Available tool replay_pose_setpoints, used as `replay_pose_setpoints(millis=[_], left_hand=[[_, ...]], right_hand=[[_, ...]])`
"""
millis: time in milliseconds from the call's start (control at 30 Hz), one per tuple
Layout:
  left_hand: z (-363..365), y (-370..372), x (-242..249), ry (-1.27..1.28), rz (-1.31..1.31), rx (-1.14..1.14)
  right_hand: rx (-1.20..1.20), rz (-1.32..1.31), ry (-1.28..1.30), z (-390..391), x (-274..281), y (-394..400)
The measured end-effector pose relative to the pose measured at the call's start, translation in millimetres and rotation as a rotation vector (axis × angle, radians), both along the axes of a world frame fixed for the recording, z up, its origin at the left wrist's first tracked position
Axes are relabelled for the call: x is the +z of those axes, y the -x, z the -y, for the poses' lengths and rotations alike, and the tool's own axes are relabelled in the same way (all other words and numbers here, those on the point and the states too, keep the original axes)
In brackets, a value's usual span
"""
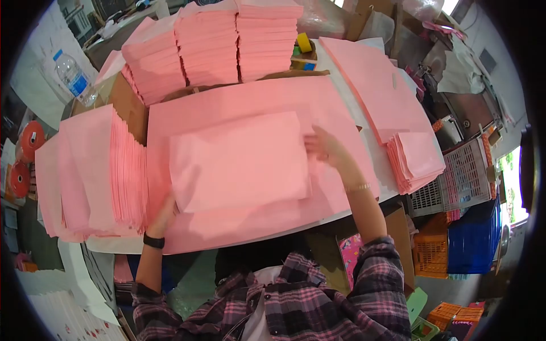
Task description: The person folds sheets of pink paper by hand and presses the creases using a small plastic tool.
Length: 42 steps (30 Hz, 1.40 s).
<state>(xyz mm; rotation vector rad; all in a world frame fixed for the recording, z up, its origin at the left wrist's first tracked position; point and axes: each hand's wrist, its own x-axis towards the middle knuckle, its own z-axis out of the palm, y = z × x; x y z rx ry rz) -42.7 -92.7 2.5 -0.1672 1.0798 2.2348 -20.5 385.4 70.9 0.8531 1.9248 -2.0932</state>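
Note:
A pink paper sheet (244, 165), slightly smeared by motion, lies tilted over a larger pink sheet (250, 227) on the table in front of me. At its lower left corner is my left hand (163, 217), wearing a dark wristband; the fingers are blurred and partly hidden along the paper's edge. My right hand (327, 146), with a bracelet at the wrist, is at the right edge, its fingers apart and their tips right at the paper. Close to my left hand stands a thick stack of folded pink paper (91, 170).
Tall pink paper stacks (210, 54) line the back, beside a cardboard box (122, 94) and a water bottle (75, 78). Toward the right are long pink sheets (369, 79) and a small folded pile (415, 159). Plastic crates (452, 179) stand beyond the table's right side.

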Motion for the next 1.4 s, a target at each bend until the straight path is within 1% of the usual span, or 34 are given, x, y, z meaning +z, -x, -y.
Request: replay_pose_setpoints(millis=[33,100,133,200,233,267,300,367,400,500,533,633,767,933,1167,1333,1400], left_hand=[[-6.7,-3.3,8.1,0.229,-0.14,-0.055],[-14.8,-7.4,18.3,0.689,-0.412,-0.155],[-15.5,-5.4,15.3,0.687,-0.411,-0.151],[-19.2,0.6,1.8,0.729,-0.59,-0.071],[-20.5,2.4,-4.7,0.749,-0.678,-0.036],[-20.2,4.3,-9.7,0.749,-0.677,-0.047],[-18.9,7.8,-13.4,0.859,-0.726,-0.047],[-19.1,14.7,-15.5,1.077,-0.83,-0.039],[-20.8,15.3,-15.1,1.075,-0.835,-0.042],[-24.1,12.8,-15.3,0.85,-0.718,0.118],[-23.7,13.1,-14.2,0.851,-0.719,0.118],[-21.6,14.4,-10.6,0.964,-0.781,0.121],[-22.8,17.3,-8.1,1.039,-0.781,0.119],[-24.5,19.9,-8.2,1.04,-0.807,0.124],[-26.5,22.8,-3.2,1.116,-0.855,0.139],[-28.1,26.4,-0.1,1.109,-0.847,0.11],[-35.7,23.2,12.4,1.22,-0.996,0.19]], right_hand=[[0.02,-0.027,-0.02,10.1,2.3,-27.4],[0.242,0.098,-0.187,12.2,-12.0,-56.0],[0.241,0.11,-0.234,16.8,-18.5,-71.5],[0.236,0.126,-0.28,23.3,-31.6,-95.0],[0.192,0.049,-0.304,26.6,-44.1,-104.4],[0.145,-0.027,-0.326,32.0,-52.1,-111.5],[0.096,-0.106,-0.349,34.6,-57.6,-115.2],[0.052,-0.102,-0.327,36.4,-57.6,-115.0],[0.017,-0.097,-0.304,38.4,-54.6,-113.9],[-0.024,-0.099,-0.273,39.9,-53.7,-111.6],[-0.03,-0.105,-0.265,40.2,-54.2,-110.8],[-0.035,-0.102,-0.25,39.9,-54.9,-108.7],[-0.032,-0.09,-0.241,37.5,-56.5,-106.5],[-0.016,-0.08,-0.228,37.5,-51.8,-104.0],[-0.01,-0.046,-0.239,38.0,-45.9,-103.3],[-0.015,-0.02,-0.232,38.0,-45.4,-101.6],[-0.029,-0.015,-0.228,38.4,-46.9,-102.1]])
